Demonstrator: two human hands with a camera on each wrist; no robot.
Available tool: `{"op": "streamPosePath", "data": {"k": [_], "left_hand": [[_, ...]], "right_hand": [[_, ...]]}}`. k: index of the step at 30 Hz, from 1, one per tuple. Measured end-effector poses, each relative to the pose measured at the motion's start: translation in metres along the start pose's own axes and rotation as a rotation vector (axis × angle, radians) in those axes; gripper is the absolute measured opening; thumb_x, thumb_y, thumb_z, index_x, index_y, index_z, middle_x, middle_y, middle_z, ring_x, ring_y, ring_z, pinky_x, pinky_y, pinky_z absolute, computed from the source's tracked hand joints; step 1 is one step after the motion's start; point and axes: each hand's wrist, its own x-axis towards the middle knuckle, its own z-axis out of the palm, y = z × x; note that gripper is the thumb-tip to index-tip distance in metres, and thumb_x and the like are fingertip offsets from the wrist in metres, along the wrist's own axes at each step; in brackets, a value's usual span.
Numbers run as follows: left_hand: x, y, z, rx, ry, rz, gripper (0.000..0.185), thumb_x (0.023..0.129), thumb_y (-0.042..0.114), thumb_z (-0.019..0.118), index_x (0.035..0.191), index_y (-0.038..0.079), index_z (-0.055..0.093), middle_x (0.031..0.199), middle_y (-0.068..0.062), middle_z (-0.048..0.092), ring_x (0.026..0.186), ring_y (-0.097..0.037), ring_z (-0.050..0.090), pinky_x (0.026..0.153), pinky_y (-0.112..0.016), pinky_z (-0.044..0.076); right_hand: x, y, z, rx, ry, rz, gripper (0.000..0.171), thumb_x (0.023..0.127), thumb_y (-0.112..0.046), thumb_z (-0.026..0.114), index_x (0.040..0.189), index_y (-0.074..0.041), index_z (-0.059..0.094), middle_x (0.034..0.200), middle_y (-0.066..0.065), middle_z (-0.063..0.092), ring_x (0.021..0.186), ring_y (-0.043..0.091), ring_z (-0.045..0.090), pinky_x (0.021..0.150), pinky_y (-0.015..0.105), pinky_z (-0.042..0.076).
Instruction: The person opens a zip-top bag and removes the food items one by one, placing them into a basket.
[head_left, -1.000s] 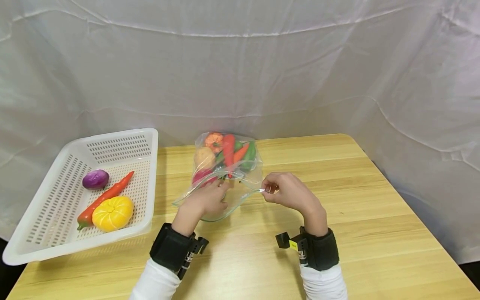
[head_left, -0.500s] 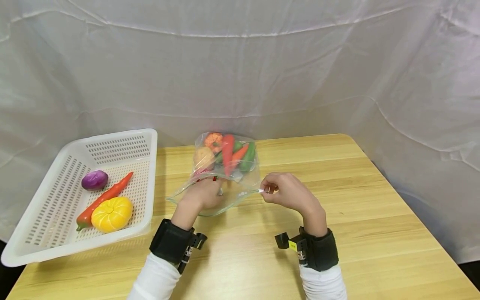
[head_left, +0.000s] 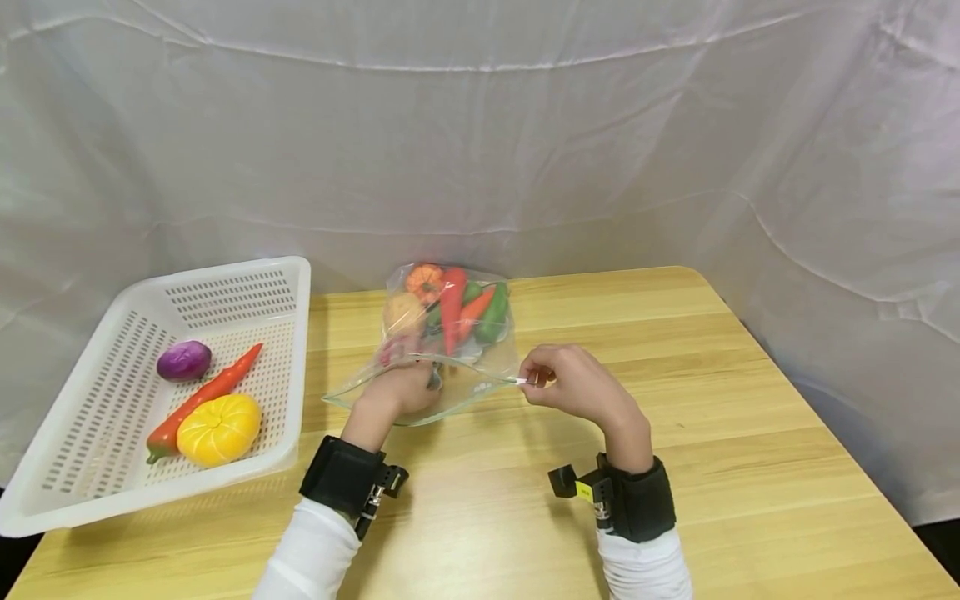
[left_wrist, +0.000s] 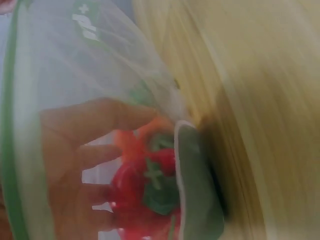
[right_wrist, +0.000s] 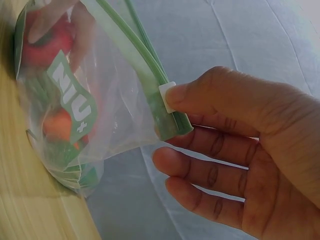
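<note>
A clear zip bag [head_left: 480,354] lies on the wooden table [head_left: 750,467], packed with toy vegetables: a red pepper [head_left: 450,304], a carrot, green pieces and a small orange pumpkin. My left hand [head_left: 397,392] reaches into the bag's open mouth. In the left wrist view its fingers [left_wrist: 75,160] show fairly straight through the plastic, touching a red vegetable with a green stem [left_wrist: 140,185]. My right hand [head_left: 573,387] pinches the white slider [right_wrist: 167,96] at the right end of the green zip strip, holding that corner of the bag [right_wrist: 100,100] up.
A white perforated basket [head_left: 225,287] sits at the left with a purple onion [head_left: 183,360], a long red chili [head_left: 202,400] and a yellow pumpkin [head_left: 219,429]. A white cloth hangs behind the table. Bare tabletop spreads to the right and near me.
My left hand has shifted a little left inside the bag, and the bag's mouth has spread leftward with it. The right hand keeps its pinch in the same place.
</note>
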Motion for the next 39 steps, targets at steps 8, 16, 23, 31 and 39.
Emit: {"op": "streamPosePath", "data": {"k": [8, 16, 23, 31, 39], "left_hand": [[0.003, -0.004, 0.001, -0.011, 0.051, 0.0, 0.072, 0.089, 0.023, 0.05, 0.147, -0.004, 0.016, 0.15, -0.03, 0.018, 0.141, -0.045, 0.01, 0.115, -0.053, 0.014], [0.001, -0.005, 0.006, 0.094, 0.229, 0.002, 0.058, 0.078, 0.025, 0.063, 0.129, 0.006, 0.044, 0.134, -0.026, 0.034, 0.129, -0.045, 0.026, 0.108, -0.057, 0.022], [0.003, -0.006, 0.008, 0.106, 0.179, -0.003, 0.052, 0.075, 0.025, 0.069, 0.12, 0.006, 0.052, 0.134, -0.021, 0.034, 0.128, -0.046, 0.028, 0.106, -0.056, 0.026], [0.007, -0.009, 0.013, 0.019, 0.092, -0.015, 0.074, 0.08, 0.015, 0.064, 0.145, 0.011, 0.029, 0.133, -0.023, 0.049, 0.123, -0.037, 0.044, 0.093, -0.045, 0.044], [0.01, -0.011, 0.018, 0.002, 0.119, 0.004, 0.065, 0.081, 0.015, 0.067, 0.139, 0.012, 0.038, 0.121, -0.02, 0.057, 0.095, -0.027, 0.061, 0.077, -0.038, 0.05]], "right_hand": [[0.0, -0.002, 0.001, 0.001, -0.001, -0.002, 0.005, 0.077, -0.009, 0.069, 0.081, -0.009, 0.065, 0.073, -0.003, 0.061, 0.068, 0.006, 0.053, 0.063, 0.02, 0.046], [0.001, -0.002, 0.002, 0.011, -0.004, 0.004, 0.005, 0.077, -0.008, 0.068, 0.081, -0.009, 0.066, 0.074, -0.003, 0.062, 0.068, 0.007, 0.054, 0.064, 0.02, 0.046], [0.001, -0.003, 0.004, 0.001, 0.0, -0.008, 0.005, 0.076, -0.009, 0.068, 0.08, -0.01, 0.066, 0.073, -0.004, 0.062, 0.068, 0.008, 0.055, 0.064, 0.02, 0.046], [0.001, -0.003, 0.002, 0.012, -0.007, -0.009, 0.005, 0.077, -0.006, 0.067, 0.081, -0.009, 0.066, 0.074, -0.002, 0.062, 0.068, 0.007, 0.054, 0.064, 0.02, 0.047], [0.001, -0.003, 0.0, 0.008, -0.01, -0.004, 0.005, 0.077, -0.007, 0.067, 0.081, -0.01, 0.066, 0.074, -0.002, 0.062, 0.068, 0.008, 0.053, 0.063, 0.02, 0.045]]}}
